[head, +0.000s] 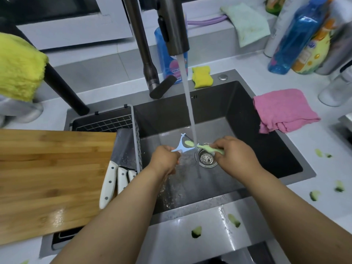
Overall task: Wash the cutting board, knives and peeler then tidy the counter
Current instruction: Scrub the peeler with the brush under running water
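Note:
Over the dark sink (238, 103), my left hand (165, 159) grips the pale blue peeler (181, 145) by its handle. My right hand (236, 151) holds a light green brush (203, 147) whose head lies against the peeler's blade. Water runs from the faucet (175, 25) onto both, just above the drain (206, 158). The wooden cutting board (47, 178) lies across the left side of the sink. Three knives with white handles (108, 185) rest in the wire basket (114, 122) beside the board.
A yellow sponge (202, 77) sits behind the sink, a pink cloth (283, 109) at its right rim. Bottles (297, 35) stand at the back right. Cucumber peel scraps (196, 232) lie on the front and right counter. A yellow towel (19, 67) hangs at left.

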`<state>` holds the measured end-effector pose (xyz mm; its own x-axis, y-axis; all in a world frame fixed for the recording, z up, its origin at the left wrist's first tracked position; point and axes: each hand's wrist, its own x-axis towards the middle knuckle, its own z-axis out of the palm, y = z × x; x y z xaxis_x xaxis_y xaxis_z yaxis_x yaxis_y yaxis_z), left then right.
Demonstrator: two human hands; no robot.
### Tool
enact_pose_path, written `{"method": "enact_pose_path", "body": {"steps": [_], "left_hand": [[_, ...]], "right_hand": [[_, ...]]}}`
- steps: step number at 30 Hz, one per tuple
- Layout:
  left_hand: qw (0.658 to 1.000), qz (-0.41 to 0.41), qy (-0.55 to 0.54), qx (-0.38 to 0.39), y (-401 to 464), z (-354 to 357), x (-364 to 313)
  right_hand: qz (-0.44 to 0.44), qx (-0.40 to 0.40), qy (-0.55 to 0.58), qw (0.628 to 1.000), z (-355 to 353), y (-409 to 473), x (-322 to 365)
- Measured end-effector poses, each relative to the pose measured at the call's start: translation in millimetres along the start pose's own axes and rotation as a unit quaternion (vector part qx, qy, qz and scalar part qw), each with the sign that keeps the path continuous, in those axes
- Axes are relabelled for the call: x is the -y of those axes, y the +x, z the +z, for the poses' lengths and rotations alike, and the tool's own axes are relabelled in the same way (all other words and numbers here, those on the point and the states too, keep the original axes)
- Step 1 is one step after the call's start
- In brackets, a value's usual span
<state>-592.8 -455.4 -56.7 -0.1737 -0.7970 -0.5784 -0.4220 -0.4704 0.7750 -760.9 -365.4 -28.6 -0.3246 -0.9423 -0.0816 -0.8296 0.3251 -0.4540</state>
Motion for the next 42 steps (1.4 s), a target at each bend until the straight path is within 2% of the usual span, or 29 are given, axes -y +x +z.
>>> {"method": "enact_pose_path", "body": {"steps": [5, 7, 9, 13, 16, 20, 23, 25, 28, 30, 35, 39, 42], "left_hand": [[0.991, -0.089, -0.097, 0.029, -3.5, 0.0, 0.6], [0.976, -0.117, -0.176, 0.047, -5.3, -1.1, -3.0], [0.967, -0.110, -0.221, 0.059, -8.1, -1.4, -5.6], [0.969, -0.085, -0.223, 0.064, -12.3, 0.9, -7.8], [0.969, -0.081, -0.225, 0.057, -9.0, -0.9, -5.9], [0.975, -0.079, -0.196, 0.076, -11.1, -0.4, -4.6], [0.976, -0.073, -0.185, 0.088, -9.9, 1.6, -0.9], [0.969, -0.089, -0.208, 0.099, -8.5, 2.9, 3.9], [0.950, -0.136, -0.262, 0.098, -7.5, 4.8, 8.2], [0.943, -0.155, -0.277, 0.097, -6.7, 4.4, 7.7], [0.915, -0.202, -0.322, 0.135, -5.8, 3.9, 3.0], [0.918, -0.181, -0.324, 0.140, -5.7, 5.0, -1.0], [0.917, -0.174, -0.326, 0.150, -4.9, 4.4, -0.3]], "right_hand": [[0.050, -0.070, 0.126, 0.988, -8.3, -10.0, -1.8], [0.040, -0.037, 0.160, 0.986, -3.3, -14.8, 6.0], [0.018, 0.006, 0.149, 0.989, 7.3, -20.2, 10.3], [0.036, -0.020, 0.137, 0.990, 10.7, -21.7, 9.5], [0.015, 0.025, 0.156, 0.987, 9.7, -22.4, 12.4], [0.047, -0.009, 0.150, 0.988, 9.3, -20.3, 8.9], [0.026, 0.011, 0.154, 0.988, 10.1, -22.9, 10.8], [0.026, 0.004, 0.153, 0.988, 12.1, -25.1, 11.2], [0.056, -0.066, 0.186, 0.979, 9.3, -25.2, 5.5], [0.064, -0.084, 0.206, 0.973, 7.0, -23.8, 2.9], [0.074, -0.074, 0.218, 0.970, 11.5, -26.0, 2.6], [0.059, -0.016, 0.223, 0.973, 23.2, -27.8, 4.9], [0.084, -0.040, 0.217, 0.972, 21.0, -21.3, -1.4]]}}
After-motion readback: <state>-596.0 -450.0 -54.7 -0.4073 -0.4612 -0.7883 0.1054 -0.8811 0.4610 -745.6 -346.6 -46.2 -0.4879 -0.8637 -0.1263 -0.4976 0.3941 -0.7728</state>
